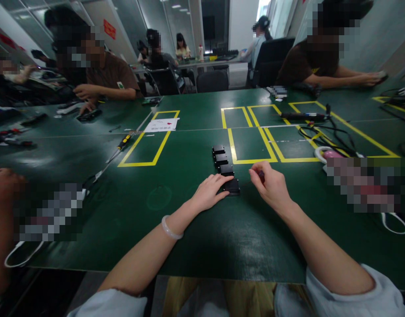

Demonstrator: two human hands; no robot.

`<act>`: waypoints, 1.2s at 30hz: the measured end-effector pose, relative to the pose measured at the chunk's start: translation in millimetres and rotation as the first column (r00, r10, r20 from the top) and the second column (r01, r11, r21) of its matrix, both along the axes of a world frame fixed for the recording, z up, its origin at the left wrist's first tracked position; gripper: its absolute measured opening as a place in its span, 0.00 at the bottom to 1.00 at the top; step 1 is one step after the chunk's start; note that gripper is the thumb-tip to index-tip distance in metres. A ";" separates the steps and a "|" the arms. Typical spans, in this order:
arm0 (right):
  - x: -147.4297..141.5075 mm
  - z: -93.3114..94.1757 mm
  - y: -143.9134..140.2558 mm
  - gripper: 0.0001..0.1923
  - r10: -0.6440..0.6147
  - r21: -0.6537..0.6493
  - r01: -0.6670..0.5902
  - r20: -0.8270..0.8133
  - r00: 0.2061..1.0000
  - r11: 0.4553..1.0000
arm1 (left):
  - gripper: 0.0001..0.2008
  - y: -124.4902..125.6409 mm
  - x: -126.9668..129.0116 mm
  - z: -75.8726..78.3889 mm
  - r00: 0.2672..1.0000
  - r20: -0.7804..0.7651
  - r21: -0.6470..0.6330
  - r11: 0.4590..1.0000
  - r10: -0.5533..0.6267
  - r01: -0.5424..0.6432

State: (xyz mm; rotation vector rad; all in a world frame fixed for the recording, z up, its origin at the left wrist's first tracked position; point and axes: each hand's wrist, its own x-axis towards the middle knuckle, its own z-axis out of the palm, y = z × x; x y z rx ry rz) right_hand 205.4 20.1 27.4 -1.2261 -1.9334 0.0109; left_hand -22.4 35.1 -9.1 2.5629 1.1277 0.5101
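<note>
Several small black rectangular boxes stand in a slanting row on the green table. My left hand (209,193) grips the nearest black box (232,187), its fingers over the far left edge and the thumb at the near left side. The other black boxes, such as the farthest black box (218,149), lie beyond it and lean leftward in line. My right hand (271,184) is held just right of the row, apart from the boxes, with its fingers curled in and closed. Something dark shows between those fingers, too small to name.
Yellow tape outlines (253,162) mark the green table (189,237). A white paper label (162,125) lies far left, near a yellow-and-black screwdriver (124,141). Black cables (341,136) and a black pen-shaped tool (303,116) lie right. Blurred-out items flank both sides; other people sit around.
</note>
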 end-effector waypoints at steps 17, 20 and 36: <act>-1.2 -2.1 0.2 0.09 -0.011 0.035 0.010 0.011 1.000 0.999 | 0.24 -0.4 0.1 1.7 1.000 -0.016 0.003 1.000 0.004 -0.004; -1.3 -2.5 -0.2 0.10 -0.018 0.038 0.017 0.026 0.999 0.999 | 0.24 -0.3 0.4 1.3 1.000 -0.018 0.001 1.000 0.003 -0.003; -2.3 0.0 -1.5 0.09 -0.014 -0.016 0.014 0.010 1.000 1.000 | 0.24 -0.9 0.4 1.6 1.000 -0.014 0.008 1.000 0.007 -0.007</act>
